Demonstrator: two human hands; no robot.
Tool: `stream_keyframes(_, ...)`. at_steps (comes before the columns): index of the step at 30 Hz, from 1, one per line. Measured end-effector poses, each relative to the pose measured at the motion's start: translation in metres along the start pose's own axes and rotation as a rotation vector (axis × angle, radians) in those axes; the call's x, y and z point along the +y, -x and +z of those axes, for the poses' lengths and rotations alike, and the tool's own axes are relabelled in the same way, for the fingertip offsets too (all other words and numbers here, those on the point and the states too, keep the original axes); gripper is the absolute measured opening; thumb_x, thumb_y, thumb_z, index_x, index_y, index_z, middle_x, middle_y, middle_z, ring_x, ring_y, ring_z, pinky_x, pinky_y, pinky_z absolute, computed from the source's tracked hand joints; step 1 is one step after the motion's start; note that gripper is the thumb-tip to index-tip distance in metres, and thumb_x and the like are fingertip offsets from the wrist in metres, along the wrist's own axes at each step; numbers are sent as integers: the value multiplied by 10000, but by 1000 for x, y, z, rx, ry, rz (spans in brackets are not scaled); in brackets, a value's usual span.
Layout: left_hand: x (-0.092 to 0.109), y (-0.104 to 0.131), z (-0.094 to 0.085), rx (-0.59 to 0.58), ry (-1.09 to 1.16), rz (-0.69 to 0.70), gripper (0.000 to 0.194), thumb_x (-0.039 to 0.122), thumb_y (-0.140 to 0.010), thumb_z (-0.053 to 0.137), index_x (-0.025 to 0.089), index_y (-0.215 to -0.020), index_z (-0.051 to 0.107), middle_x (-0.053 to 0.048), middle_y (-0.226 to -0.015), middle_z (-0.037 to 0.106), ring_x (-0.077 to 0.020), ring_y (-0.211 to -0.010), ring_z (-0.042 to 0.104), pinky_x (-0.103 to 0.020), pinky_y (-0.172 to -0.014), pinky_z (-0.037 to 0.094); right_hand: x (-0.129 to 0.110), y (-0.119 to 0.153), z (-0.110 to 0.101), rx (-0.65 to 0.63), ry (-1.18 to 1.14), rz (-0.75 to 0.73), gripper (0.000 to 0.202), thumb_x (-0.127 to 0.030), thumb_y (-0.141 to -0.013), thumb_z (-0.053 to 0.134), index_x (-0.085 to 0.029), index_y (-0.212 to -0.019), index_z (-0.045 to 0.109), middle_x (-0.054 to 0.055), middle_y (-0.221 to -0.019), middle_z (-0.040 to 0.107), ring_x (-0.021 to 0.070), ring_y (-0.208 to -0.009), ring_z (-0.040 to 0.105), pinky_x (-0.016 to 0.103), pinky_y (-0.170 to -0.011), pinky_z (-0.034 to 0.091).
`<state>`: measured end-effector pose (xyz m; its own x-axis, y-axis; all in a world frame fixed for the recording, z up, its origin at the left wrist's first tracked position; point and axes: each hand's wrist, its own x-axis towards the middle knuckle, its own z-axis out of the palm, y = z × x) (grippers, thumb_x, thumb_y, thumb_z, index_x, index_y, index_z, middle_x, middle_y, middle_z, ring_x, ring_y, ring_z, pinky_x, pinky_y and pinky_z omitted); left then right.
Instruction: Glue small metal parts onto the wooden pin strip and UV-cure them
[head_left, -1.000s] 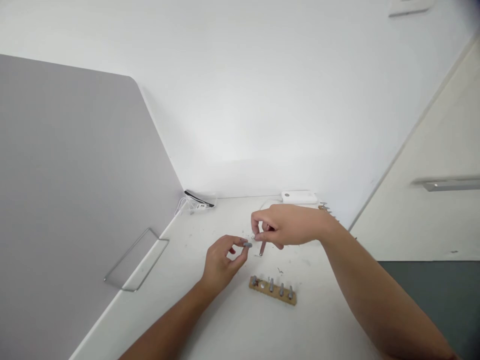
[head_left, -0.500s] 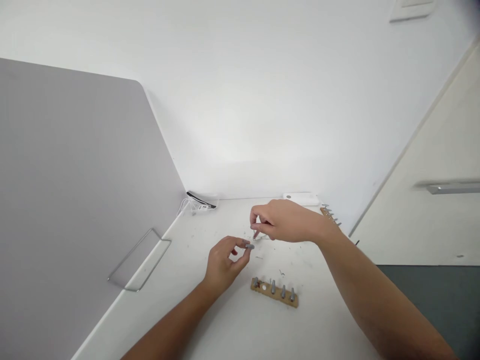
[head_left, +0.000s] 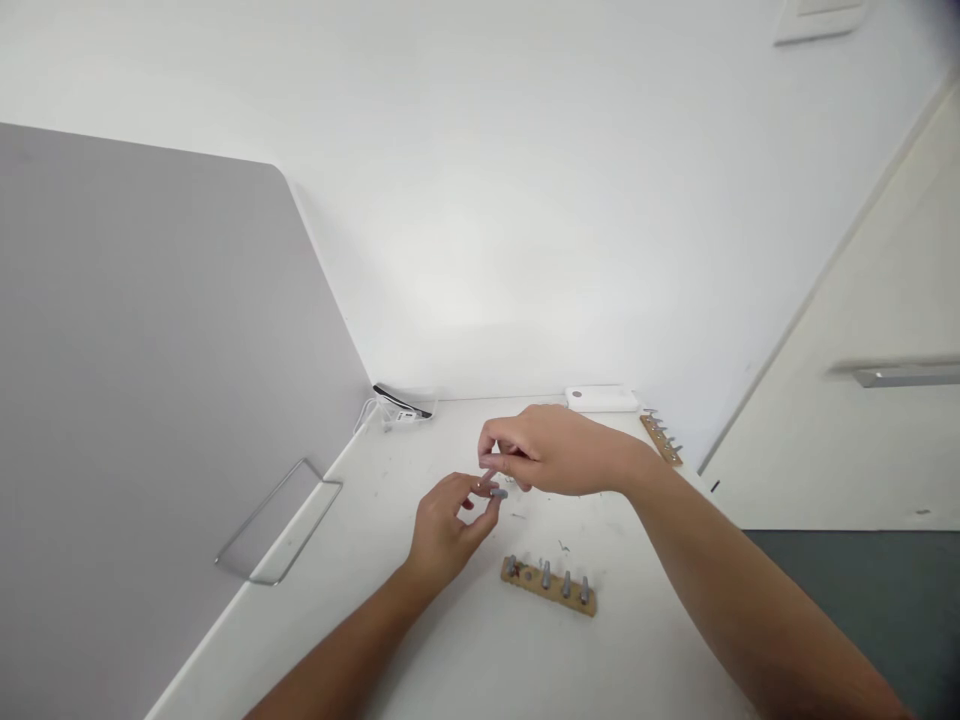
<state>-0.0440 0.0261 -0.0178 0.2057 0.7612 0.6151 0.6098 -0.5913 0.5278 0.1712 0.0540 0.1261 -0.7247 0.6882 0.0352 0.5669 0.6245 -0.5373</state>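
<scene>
Grey piece [head_left: 499,493], small and narrow, sits in the head view between the left hand's [head_left: 442,525] thumb and forefinger, a pinch that seems meant to steady it while exposing one end. The right hand [head_left: 551,450] comes in from two o'clock, wrist arched and fingers bent down, perhaps for fine fingertip work close to it. At five o'clock from the piece, just nearer the wearer, a brown strip [head_left: 562,599] bears upright grey pegs [head_left: 546,574], likely spaced for easy picking; another strip [head_left: 660,440] lies between two and three.

Fingers cover much of the piece. Whether the right fingertips grasp anything, I cannot tell; the debris [head_left: 564,546] is too small to identify.
</scene>
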Motion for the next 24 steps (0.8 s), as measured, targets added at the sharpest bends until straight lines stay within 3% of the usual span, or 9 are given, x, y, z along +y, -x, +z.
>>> stream_keyframes(4,0,0,0,0,31,-2,86,169,-869,674,231,-897,725,-27,-896,776,-176,-768,689,-288,-628,559,15,1,-1,-11,29,78,255,-432,-1038,490,-261,-1083,673,-11,-783,761,159,-676,654,266,-577,381)
stream_keyframes(8,1,-2,0,-5,42,-7,110,156,-859,680,232,-910,741,-39,-865,761,-198,-821,676,-292,-625,567,17,7,-7,-149,-21,127,234,-376,-1025,491,-238,-1035,681,-6,-751,760,161,-682,677,255,-524,384)
stream_keyframes(13,4,-3,-1,3,7,8,69,176,-863,675,225,-865,723,-47,-806,737,-220,-849,651,-285,-584,564,2,10,-10,-264,-74,30,278,-410,-1036,476,-229,-1028,687,-11,-672,733,155,-658,649,247,-527,392)
stream_keyframes(18,2,-2,-1,14,0,31,81,155,-851,672,223,-869,714,-42,-778,712,-224,-868,646,-273,-573,563,-7,7,-8,-152,-90,-34,275,-403,-1053,461,-235,-1065,678,-13,-751,743,140,-657,625,252,-566,384)
stream_keyframes(24,-1,-1,-1,11,7,36,141,131,-854,678,231,-919,753,-54,-865,744,-224,-898,639,-304,-638,569,8,1,-4,-21,6,73,293,-446,-1044,475,-258,-1129,684,17,-830,757,166,-691,626,272,-581,377)
